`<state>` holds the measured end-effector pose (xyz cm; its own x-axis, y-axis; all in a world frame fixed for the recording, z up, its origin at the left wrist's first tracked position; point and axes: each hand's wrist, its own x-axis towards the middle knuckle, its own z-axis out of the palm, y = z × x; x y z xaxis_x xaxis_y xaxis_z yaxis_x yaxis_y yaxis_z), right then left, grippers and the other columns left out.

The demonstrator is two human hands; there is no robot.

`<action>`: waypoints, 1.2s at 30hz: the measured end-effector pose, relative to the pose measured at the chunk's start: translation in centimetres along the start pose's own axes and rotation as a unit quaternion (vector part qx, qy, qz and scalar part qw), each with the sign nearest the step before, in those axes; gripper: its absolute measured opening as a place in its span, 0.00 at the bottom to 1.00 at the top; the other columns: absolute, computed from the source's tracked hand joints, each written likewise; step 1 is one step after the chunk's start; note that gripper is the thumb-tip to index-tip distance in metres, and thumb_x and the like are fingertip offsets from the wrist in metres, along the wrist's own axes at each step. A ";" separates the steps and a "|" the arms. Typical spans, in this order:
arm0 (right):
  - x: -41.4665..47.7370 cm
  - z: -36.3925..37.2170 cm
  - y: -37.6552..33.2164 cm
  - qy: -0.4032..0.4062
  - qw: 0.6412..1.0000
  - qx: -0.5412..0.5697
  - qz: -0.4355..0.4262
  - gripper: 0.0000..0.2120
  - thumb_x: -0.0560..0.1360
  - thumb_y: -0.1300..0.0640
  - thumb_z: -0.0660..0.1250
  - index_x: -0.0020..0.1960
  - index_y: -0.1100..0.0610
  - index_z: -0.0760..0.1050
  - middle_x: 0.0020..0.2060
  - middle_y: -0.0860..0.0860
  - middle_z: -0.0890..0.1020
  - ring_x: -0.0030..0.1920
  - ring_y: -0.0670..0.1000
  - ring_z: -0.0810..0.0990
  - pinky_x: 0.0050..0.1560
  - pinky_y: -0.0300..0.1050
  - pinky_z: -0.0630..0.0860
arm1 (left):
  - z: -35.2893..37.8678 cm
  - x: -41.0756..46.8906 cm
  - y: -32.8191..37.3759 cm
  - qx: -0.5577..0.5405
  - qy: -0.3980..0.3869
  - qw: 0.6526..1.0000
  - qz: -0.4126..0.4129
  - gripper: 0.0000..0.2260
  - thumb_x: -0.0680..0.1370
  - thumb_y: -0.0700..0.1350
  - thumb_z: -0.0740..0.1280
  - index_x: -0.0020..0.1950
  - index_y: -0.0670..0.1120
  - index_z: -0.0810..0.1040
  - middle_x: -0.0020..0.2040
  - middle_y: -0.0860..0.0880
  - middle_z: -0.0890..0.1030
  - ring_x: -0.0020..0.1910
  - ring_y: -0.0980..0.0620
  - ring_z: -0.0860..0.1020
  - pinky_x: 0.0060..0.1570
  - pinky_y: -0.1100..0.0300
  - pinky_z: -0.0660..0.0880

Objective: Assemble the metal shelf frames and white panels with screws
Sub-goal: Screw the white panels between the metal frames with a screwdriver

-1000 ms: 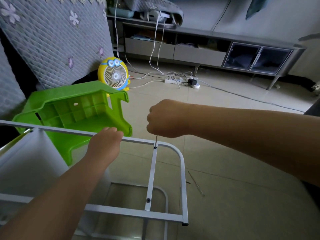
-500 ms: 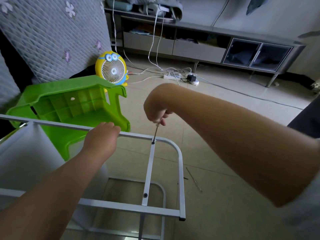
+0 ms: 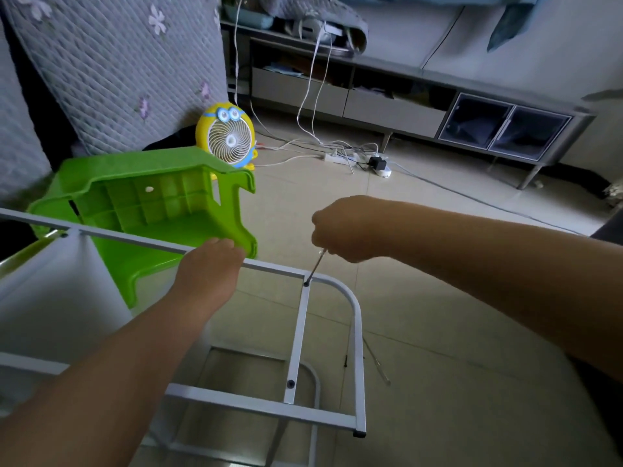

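Note:
A grey metal shelf frame stands in front of me, with a white panel fixed at its left side. My left hand grips the frame's top rail from above. My right hand holds a thin screwdriver, tilted, with its tip in a screw where the crossbar meets the top rail. A second screw sits lower on the same crossbar.
A green plastic stool lies on its side just behind the frame. A yellow desk fan stands behind it. A thin metal tool and a small screw lie on the tiled floor. Cables and a power strip run before a low cabinet.
My right hand has turned with the screwdriver and dropped lower, forearm level again. The screwdriver tip stays in the same screw. My left hand keeps its hold on the rail.

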<state>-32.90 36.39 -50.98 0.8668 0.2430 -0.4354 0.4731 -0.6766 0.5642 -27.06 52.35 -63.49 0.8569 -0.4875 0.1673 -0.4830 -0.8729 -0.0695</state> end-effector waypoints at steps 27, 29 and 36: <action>-1.8 2.1 0.1 0.064 0.959 0.255 0.107 0.14 0.80 0.56 0.54 0.58 0.61 0.74 0.51 0.55 0.77 0.49 0.53 0.73 0.47 0.43 0.67 | -0.1 0.0 0.5 0.022 -0.021 1.000 -0.010 0.10 0.79 0.46 0.56 0.55 0.45 0.74 0.53 0.46 0.75 0.56 0.46 0.73 0.50 0.53 0.72; -3.3 5.1 0.2 0.114 0.927 0.334 0.127 0.14 0.80 0.57 0.53 0.58 0.59 0.75 0.53 0.54 0.79 0.52 0.52 0.74 0.49 0.41 0.67 | -0.2 -0.1 1.1 0.022 -0.012 1.000 0.002 0.13 0.79 0.49 0.56 0.57 0.45 0.74 0.55 0.46 0.76 0.57 0.45 0.74 0.51 0.55 0.71; -3.5 9.9 2.0 0.243 0.833 0.451 0.207 0.14 0.79 0.58 0.56 0.57 0.62 0.77 0.50 0.56 0.82 0.53 0.57 0.77 0.53 0.48 0.71 | 0.0 0.1 6.7 -0.122 0.064 0.987 0.080 0.20 0.77 0.51 0.54 0.51 0.38 0.79 0.48 0.38 0.80 0.49 0.38 0.77 0.46 0.49 0.73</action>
<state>-36.56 27.30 -55.21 0.9915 -0.0371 0.1249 -0.0037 -0.9662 -0.2578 -30.18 46.42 -63.92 0.7436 -0.5990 0.2971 -0.6530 -0.7460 0.1304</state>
